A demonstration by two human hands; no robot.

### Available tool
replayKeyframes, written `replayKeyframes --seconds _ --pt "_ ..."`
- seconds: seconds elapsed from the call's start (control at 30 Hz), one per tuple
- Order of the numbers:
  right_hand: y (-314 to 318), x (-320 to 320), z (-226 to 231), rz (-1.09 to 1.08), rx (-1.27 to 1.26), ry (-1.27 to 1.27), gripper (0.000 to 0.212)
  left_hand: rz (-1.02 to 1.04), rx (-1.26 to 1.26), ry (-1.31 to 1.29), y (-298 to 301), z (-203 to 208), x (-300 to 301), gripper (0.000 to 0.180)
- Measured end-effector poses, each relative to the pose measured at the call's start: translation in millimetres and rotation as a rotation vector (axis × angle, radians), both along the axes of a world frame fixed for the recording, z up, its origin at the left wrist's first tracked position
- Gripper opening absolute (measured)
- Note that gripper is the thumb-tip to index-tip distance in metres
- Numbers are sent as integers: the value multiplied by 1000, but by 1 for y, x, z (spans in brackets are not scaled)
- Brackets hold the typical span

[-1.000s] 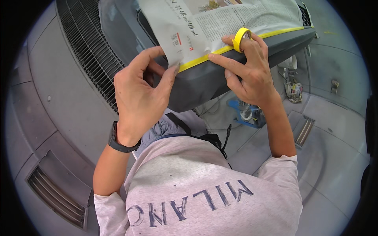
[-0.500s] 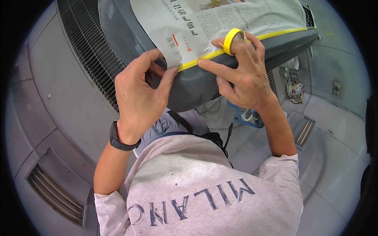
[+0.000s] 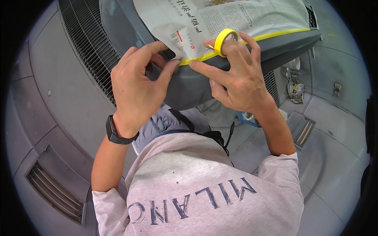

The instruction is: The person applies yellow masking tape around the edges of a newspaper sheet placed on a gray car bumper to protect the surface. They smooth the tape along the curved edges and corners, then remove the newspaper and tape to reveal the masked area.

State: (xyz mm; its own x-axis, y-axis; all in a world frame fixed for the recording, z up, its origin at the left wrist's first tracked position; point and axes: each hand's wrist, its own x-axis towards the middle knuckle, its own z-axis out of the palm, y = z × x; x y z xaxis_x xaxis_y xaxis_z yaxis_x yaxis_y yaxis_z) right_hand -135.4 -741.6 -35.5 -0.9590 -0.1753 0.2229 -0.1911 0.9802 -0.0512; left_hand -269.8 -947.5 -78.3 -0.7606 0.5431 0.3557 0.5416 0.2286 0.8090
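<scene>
A newspaper sheet [image 3: 220,21] lies over a grey curved panel [image 3: 193,88], its near edge bordered by a strip of yellow masking tape [image 3: 271,34]. My left hand [image 3: 138,84] pinches the sheet's near left corner at the end of that strip, with the paper lifted and curled there. One extended finger of my right hand [image 3: 240,74] presses on the tape close to the left fingertips. The same hand carries a yellow tape roll [image 3: 223,42] among its other fingers, standing on edge above the paper. How those fingers grip the roll is partly hidden.
Dark floor grating [image 3: 84,43] runs along the panel's left side. Below the panel at right are a blue-framed object [image 3: 247,119] and crumpled printed paper [image 3: 295,92]. Slotted vents sit low at left [image 3: 55,192] and right [image 3: 304,131]. A black cable [image 3: 231,129] hangs by my waist.
The right pressing finger has slid slightly left along the tape toward the corner. My left hand has shifted a little left and up, and the paper corner curls more.
</scene>
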Motion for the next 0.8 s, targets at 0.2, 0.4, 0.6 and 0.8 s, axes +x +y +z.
replayKeyframes --seconds 0.2,0.4,0.6,0.8 --pt "-4 1 -3 -9 5 -3 51 -3 21 49 2 -4 -6 30" --pt "-6 0 -3 -14 7 5 52 -22 16 78 1 -3 -8 30" --pt "4 4 1 4 7 -3 53 -15 11 23 -1 0 -4 31" --pt "15 4 2 23 -11 84 44 -9 21 -40 0 2 0 30"
